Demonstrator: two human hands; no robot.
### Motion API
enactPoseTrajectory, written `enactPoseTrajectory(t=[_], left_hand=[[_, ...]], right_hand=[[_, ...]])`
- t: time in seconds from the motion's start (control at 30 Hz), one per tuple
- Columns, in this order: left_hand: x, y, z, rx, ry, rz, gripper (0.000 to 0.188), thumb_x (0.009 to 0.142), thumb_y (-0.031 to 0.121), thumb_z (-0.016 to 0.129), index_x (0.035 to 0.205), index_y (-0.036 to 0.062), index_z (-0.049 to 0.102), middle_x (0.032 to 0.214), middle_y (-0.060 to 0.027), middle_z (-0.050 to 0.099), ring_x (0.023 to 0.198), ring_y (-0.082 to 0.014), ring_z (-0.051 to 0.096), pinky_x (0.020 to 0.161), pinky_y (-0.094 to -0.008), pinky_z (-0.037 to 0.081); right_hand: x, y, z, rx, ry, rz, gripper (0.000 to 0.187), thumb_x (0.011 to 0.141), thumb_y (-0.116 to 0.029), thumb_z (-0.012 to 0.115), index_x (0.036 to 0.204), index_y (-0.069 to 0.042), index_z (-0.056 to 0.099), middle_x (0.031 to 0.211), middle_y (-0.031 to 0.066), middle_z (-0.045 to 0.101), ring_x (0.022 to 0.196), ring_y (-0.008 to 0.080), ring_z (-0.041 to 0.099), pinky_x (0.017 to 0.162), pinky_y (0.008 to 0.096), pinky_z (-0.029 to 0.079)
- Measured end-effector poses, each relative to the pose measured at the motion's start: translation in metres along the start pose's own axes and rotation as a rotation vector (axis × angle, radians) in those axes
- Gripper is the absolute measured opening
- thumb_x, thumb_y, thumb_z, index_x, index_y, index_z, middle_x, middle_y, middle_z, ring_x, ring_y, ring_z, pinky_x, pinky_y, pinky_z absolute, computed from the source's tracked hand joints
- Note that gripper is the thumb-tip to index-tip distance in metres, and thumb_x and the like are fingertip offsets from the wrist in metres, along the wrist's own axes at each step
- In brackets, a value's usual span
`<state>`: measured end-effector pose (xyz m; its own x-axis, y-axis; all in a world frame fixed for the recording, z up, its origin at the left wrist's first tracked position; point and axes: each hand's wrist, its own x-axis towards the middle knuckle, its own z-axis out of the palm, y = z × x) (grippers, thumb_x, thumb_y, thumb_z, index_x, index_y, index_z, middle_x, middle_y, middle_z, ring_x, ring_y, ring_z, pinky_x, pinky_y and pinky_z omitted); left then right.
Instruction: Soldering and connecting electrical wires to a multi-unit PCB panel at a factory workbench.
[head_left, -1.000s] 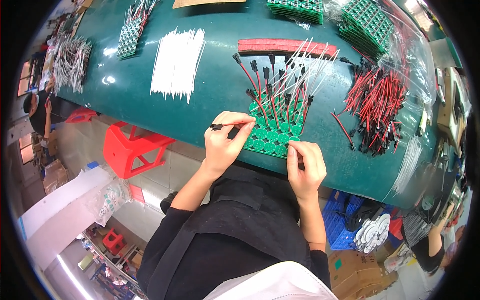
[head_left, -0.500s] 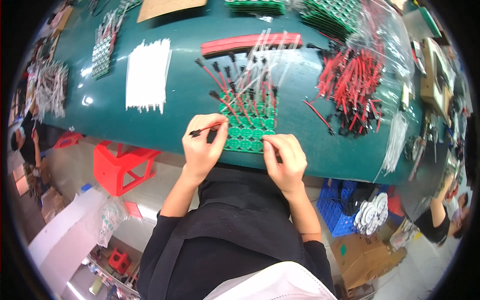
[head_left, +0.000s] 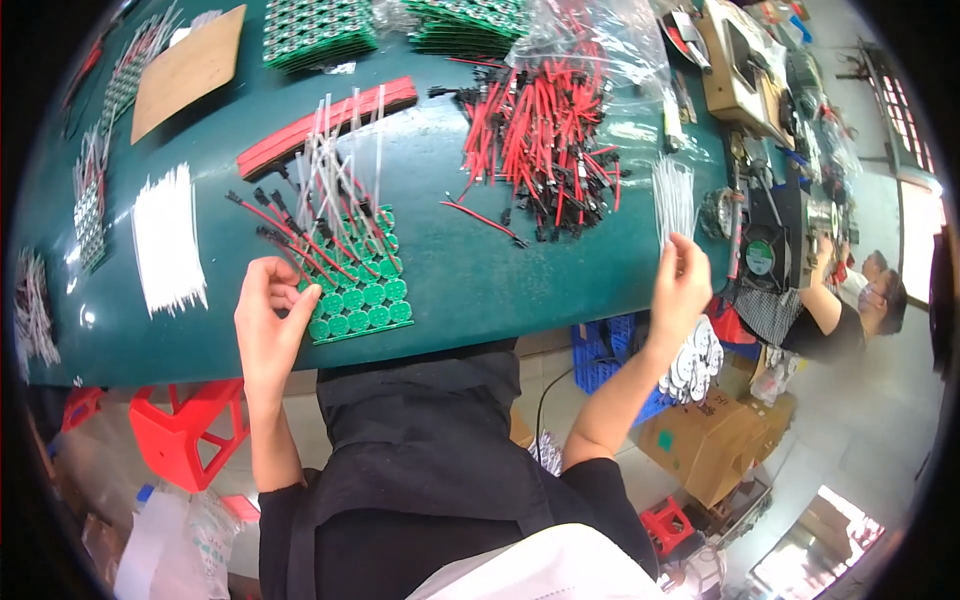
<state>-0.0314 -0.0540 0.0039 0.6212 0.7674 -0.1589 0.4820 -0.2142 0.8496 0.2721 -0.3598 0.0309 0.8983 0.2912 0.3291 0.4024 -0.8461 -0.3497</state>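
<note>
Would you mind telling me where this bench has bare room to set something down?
Bare green table lies between the green board panel and the right hand, below the red wire pile. A narrower strip runs between the white wire bundle and the left hand. The far edge and right end are crowded.

You wear a black short-sleeved top; both sleeves end above the elbow, leaving your forearms bare. A pale, whitish garment edge shows at the lower frame beneath it. Your left hand [head_left: 268, 322] and right hand [head_left: 680, 287] are ungloved, with no rings or watch visible.
</note>
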Motion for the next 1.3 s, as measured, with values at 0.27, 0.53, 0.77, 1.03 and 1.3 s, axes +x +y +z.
enactPoseTrajectory(t=[0.27, 0.53, 0.77, 1.03, 1.3], left_hand=[[0.003, 0.008, 0.001, -0.051, 0.022, -0.043, 0.034, 0.080, 0.014, 0.079, 0.099, 0.0025, 0.053, 0.087, -0.0051, 0.059, 0.074, -0.0115, 0.062, 0.066, -0.0265, 0.053], [-0.011, 0.016, -0.032, -0.251, -0.065, 0.019, 0.024, 0.084, 0.012, 0.075, 0.099, 0.0030, 0.058, 0.091, -0.0053, 0.060, 0.079, -0.0128, 0.064, 0.069, -0.0267, 0.054], [0.039, -0.029, -0.138, 0.555, 0.357, -0.036, 0.021, 0.086, 0.025, 0.063, 0.090, 0.0055, 0.069, 0.083, -0.0138, 0.069, 0.078, -0.0301, 0.068, 0.071, -0.0407, 0.054], [0.077, -0.049, -0.154, 0.724, 0.156, -0.169, 0.020, 0.076, 0.028, 0.068, 0.080, 0.0076, 0.070, 0.079, -0.0145, 0.070, 0.081, -0.0336, 0.069, 0.074, -0.0419, 0.054], [0.080, -0.048, -0.167, 0.425, 0.065, -0.185, 0.021, 0.077, 0.019, 0.068, 0.080, -0.0009, 0.072, 0.068, -0.0110, 0.070, 0.063, -0.0179, 0.071, 0.066, -0.0299, 0.056]], right_hand=[[0.049, 0.093, 0.026, -0.375, -0.198, -0.265, 0.023, 0.089, -0.015, 0.063, 0.105, 0.001, 0.063, 0.100, 0.0212, 0.066, 0.096, 0.0381, 0.063, 0.086, 0.0451, 0.049], [0.074, 0.107, 0.011, -0.558, -0.375, -0.236, 0.020, 0.090, -0.016, 0.059, 0.102, -0.001, 0.064, 0.096, 0.0210, 0.064, 0.092, 0.0391, 0.062, 0.081, 0.0477, 0.048], [0.082, 0.117, 0.009, -0.478, -0.296, -0.265, 0.020, 0.092, -0.017, 0.059, 0.098, 0.002, 0.063, 0.088, 0.0196, 0.064, 0.082, 0.0375, 0.062, 0.074, 0.0439, 0.049], [0.085, 0.129, 0.002, -0.203, -0.393, -0.076, 0.017, 0.093, -0.016, 0.055, 0.097, 0.000, 0.058, 0.072, 0.0106, 0.057, 0.062, 0.0207, 0.056, 0.059, 0.0346, 0.047], [0.037, 0.045, -0.036, 0.629, -0.328, 0.140, 0.018, 0.096, -0.018, 0.058, 0.108, -0.004, 0.060, 0.086, 0.0025, 0.059, 0.070, 0.0112, 0.053, 0.066, 0.0267, 0.043]])
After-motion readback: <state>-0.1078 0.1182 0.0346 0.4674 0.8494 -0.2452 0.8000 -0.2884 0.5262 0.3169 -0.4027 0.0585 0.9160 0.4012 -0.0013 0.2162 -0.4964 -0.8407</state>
